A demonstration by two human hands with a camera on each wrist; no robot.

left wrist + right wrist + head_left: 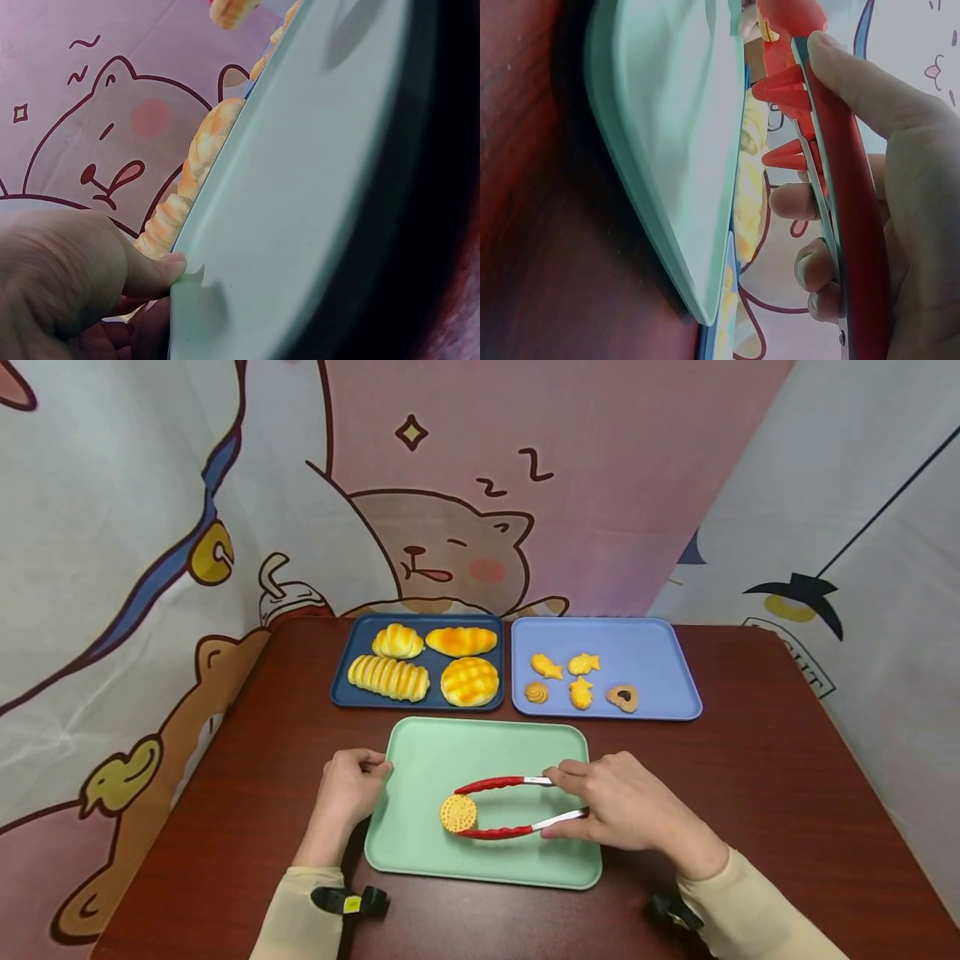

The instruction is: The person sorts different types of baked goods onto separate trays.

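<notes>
My left hand (351, 789) pinches the left edge of a light green tray (487, 743); in the left wrist view the thumb (159, 274) lies over the rim, with the other fingers lower down. In my right hand (626, 802) is a pair of red-handled metal tongs (501, 833), gripped between thumb and fingers. A round yellow cracker (457, 813) dotted with small holes is held between the tong tips, over the left-middle part of the tray. The right wrist view shows the tongs (847, 202) close up, raised above the tray surface.
Behind the green tray, a dark blue tray (339, 697) carries several breads, among them a round bun (469, 682). To its right, a periwinkle tray (660, 668) has fish-shaped crackers (581, 693), a swirl cookie (536, 692) and a heart-shaped cookie (622, 698). A cartoon-printed cloth hangs behind the brown table (765, 777).
</notes>
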